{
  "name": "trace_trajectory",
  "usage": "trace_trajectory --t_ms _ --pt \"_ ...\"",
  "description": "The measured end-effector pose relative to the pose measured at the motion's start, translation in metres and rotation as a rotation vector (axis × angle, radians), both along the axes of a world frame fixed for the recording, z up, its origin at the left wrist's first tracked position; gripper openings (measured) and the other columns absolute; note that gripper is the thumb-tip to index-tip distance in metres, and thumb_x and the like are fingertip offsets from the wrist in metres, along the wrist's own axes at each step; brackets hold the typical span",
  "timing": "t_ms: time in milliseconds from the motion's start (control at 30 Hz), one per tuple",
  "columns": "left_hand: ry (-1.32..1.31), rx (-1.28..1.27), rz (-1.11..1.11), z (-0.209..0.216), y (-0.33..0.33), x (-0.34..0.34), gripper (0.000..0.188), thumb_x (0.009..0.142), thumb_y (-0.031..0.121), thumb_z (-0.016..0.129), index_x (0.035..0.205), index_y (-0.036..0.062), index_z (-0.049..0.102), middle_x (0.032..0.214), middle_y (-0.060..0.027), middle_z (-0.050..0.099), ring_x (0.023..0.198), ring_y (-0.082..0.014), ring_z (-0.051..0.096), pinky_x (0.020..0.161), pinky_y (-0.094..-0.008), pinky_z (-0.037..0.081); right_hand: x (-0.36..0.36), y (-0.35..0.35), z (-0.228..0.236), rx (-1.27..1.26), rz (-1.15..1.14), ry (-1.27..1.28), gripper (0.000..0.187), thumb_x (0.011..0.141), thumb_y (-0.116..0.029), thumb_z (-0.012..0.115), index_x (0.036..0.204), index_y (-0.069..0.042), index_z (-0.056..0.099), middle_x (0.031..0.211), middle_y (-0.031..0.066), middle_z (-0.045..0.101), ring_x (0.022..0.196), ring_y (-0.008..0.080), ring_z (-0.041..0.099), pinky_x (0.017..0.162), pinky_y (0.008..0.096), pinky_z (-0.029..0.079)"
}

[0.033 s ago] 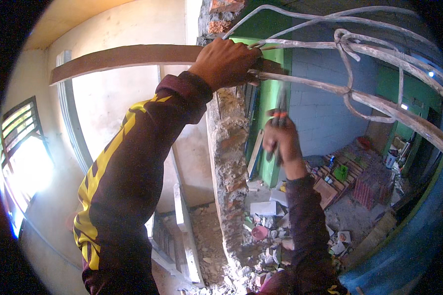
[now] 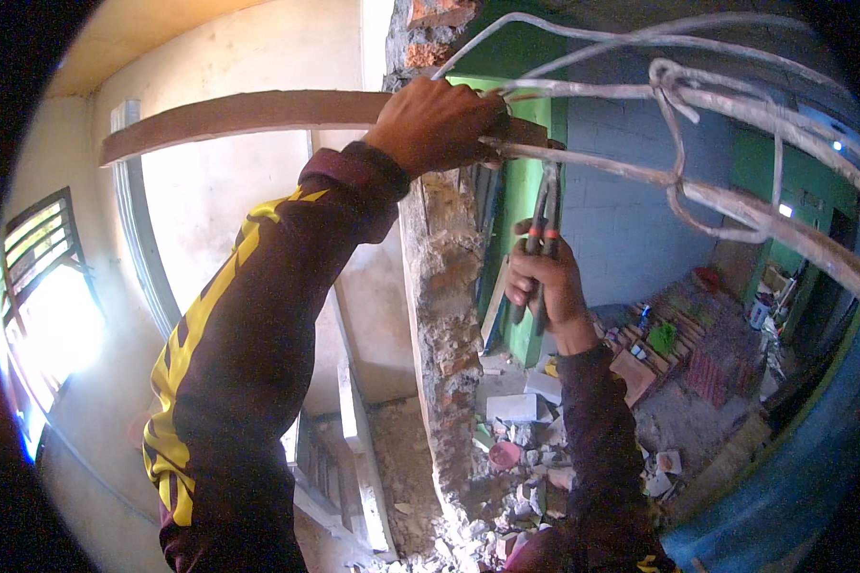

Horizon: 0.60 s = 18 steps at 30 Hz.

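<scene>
My left hand (image 2: 440,122) is closed over a brown wooden board (image 2: 248,113) that lies across the top of a broken brick wall edge (image 2: 449,315). Bent steel reinforcing rods (image 2: 631,164) run out to the right beside that hand, several of them tied by a wire-like stirrup (image 2: 680,143). Below the rods, my right hand (image 2: 549,277) grips long pincers (image 2: 543,229) with dark handles and orange bands. Their jaws point up, close under the lower rod near the board's right end; whether they touch it I cannot tell.
Rubble (image 2: 535,477) with a pink bowl (image 2: 504,456) covers the floor below. A white wooden frame (image 2: 354,420) leans left of the wall edge. Stacked wood and tiles (image 2: 659,349) lie at the right, before a grey block wall (image 2: 621,210). A bright window (image 2: 53,306) is far left.
The pincers and my right hand, blurred before, now show sharply, with the two handles visible side by side. The board has shifted very slightly; my left hand stays on it.
</scene>
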State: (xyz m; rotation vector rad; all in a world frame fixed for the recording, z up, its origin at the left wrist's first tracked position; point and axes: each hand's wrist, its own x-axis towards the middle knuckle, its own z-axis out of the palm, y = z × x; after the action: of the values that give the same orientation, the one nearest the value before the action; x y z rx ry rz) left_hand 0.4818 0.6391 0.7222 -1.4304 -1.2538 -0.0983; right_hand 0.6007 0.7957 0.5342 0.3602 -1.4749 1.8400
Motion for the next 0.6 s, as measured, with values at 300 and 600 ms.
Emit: trace_trajectory --t_ms 300,600 --pt "-0.06 -0.014 0.014 0.002 -0.006 0.002 0.043 0.075 0.051 0.077 0.099 0.0163 0.067 0.079 -0.0095 0.071 0.074 -0.03 0.071 0.063 -0.0415 0.056 -0.015 0.002 0.011 -0.36 0.072 0.207 0.01 0.079 -0.002 0.059 0.082 -0.009 0.053 0.063 0.0013 0.049 0.047 0.0139 0.046 0.047 0.0302 0.041" --pt "-0.073 0.003 -0.021 0.005 -0.013 0.006 0.037 0.077 0.05 0.074 0.093 0.0174 0.068 0.078 -0.0086 0.071 0.071 -0.0323 0.07 0.063 -0.044 0.057 -0.01 0.008 0.012 -0.828 0.12 0.41 0.008 0.08 -0.007 0.061 0.078 -0.007 0.054 0.063 0.0018 0.046 0.052 0.0164 0.047 0.054 0.0302 0.044"
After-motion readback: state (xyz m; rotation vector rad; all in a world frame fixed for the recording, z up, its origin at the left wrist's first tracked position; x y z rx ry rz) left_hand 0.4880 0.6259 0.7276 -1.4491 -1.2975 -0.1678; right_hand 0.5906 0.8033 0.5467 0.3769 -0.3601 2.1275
